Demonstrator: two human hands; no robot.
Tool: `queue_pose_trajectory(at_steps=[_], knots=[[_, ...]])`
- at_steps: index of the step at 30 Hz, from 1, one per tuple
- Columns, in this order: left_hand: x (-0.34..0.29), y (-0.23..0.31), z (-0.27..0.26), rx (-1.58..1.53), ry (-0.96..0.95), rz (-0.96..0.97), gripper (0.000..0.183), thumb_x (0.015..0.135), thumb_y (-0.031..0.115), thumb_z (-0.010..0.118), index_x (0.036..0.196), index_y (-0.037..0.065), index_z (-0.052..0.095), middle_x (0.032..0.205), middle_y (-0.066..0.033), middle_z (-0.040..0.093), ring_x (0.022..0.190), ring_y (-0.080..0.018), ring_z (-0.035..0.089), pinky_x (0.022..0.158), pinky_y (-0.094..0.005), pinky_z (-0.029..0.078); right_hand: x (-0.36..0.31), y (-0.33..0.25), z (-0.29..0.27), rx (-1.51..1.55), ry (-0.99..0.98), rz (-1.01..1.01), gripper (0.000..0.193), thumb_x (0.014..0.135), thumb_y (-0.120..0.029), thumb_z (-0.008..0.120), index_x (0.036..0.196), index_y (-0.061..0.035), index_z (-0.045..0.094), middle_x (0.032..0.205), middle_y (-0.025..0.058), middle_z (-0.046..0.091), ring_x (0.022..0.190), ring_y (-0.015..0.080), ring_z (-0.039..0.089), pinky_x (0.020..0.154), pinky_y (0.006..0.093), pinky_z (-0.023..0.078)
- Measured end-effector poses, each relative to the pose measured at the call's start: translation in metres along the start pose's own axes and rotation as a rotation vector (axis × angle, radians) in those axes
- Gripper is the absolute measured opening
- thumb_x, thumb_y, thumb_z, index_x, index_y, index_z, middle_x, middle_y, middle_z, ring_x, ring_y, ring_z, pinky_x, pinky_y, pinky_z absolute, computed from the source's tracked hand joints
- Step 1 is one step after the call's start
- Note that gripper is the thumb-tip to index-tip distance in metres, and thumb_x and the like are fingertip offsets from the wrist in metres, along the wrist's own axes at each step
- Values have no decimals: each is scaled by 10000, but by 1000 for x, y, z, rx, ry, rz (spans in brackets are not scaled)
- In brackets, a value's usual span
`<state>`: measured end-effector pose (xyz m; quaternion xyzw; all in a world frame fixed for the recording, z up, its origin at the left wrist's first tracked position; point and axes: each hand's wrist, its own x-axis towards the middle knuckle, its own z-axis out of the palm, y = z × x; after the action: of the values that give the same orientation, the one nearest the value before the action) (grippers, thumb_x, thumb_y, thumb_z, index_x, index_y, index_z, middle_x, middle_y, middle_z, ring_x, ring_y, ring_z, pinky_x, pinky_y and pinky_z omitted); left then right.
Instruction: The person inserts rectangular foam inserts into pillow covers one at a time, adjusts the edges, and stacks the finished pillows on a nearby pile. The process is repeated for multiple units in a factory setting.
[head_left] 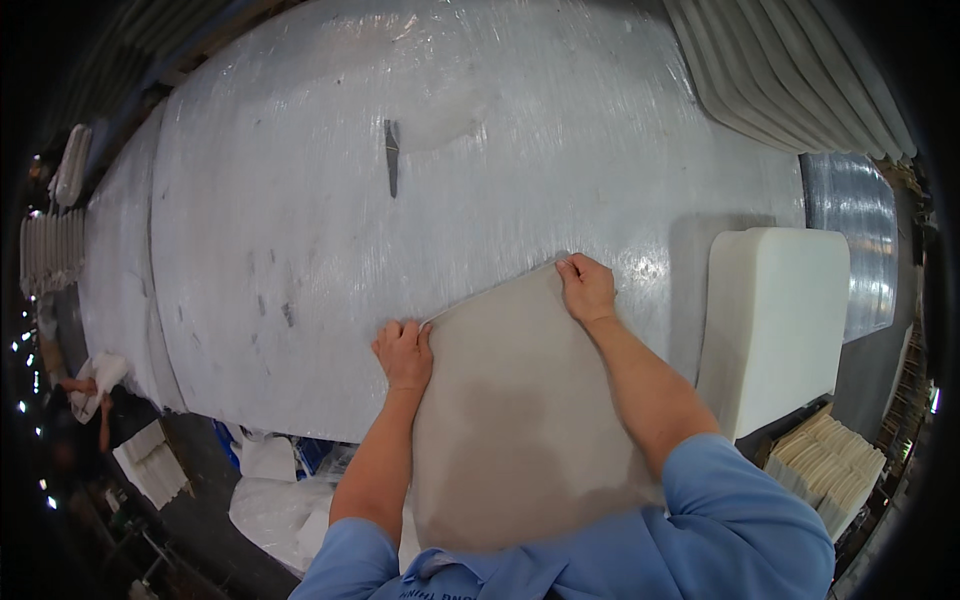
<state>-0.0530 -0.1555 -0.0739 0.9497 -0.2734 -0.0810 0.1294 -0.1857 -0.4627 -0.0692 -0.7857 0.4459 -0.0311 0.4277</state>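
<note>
A beige fabric-covered cushion (pixel 520 400) leans from my body onto the near edge of the plastic-wrapped table (pixel 300 200). At its far left corner, my left hand (pixel 404 354) is closed with the fingers curled over the edge. Higher up and to the right, my right hand (pixel 588 287) pinches the far right corner, thumb and fingers on the fabric rim. The edge between the two hands slants up toward the right. Whether foam fills the cover is hidden.
Stacked white foam blocks (pixel 790 320) stand at the right, above folded cream pieces (pixel 825 465). Grey curved panels (pixel 790 70) lean at the far right. A dark narrow pointed object (pixel 391 160) lies on the table. Another person's hand (pixel 78 386) holds white material at the left.
</note>
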Motion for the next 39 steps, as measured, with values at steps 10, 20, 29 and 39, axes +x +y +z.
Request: queue_pose_trajectory(at_steps=[10, 20, 29, 39], knots=[[0, 1, -2, 4, 20, -5, 228, 977, 311, 669, 865, 113, 676, 903, -83, 571, 919, -311, 540, 847, -457, 371, 1, -11, -8, -43, 11, -38, 262, 971, -280, 671, 884, -35, 697, 783, 154, 691, 715, 339, 647, 691, 436, 509], [1, 1, -10, 17, -9, 2, 189, 945, 293, 702, 907, 108, 702, 927, -92, 577, 974, -315, 544, 863, -468, 386, 1, -12, -6, -157, -35, -84, 205, 945, -229, 674, 904, -28, 678, 846, 162, 687, 794, 353, 671, 755, 448, 526], [-50, 20, -86, -225, -281, 1, 468, 976, 338, 608, 1425, 207, 604, 1502, -137, 537, 1396, -436, 453, 1126, -630, 340, -86, -57, -52, -673, -709, -449, 607, 1037, -514, 483, 1546, -183, 473, 1660, 124, 351, 1513, 349, 337, 1231, 583, 246], [-103, 12, -101, -520, -404, -364, 674, 1055, 481, 502, 1626, 150, 363, 1683, -164, 326, 1531, -379, 332, 1231, -495, 297, -55, -24, -99, -634, -699, -177, 773, 1041, -647, 379, 1661, -199, 270, 1723, 137, 224, 1600, 313, 169, 1276, 562, 141]])
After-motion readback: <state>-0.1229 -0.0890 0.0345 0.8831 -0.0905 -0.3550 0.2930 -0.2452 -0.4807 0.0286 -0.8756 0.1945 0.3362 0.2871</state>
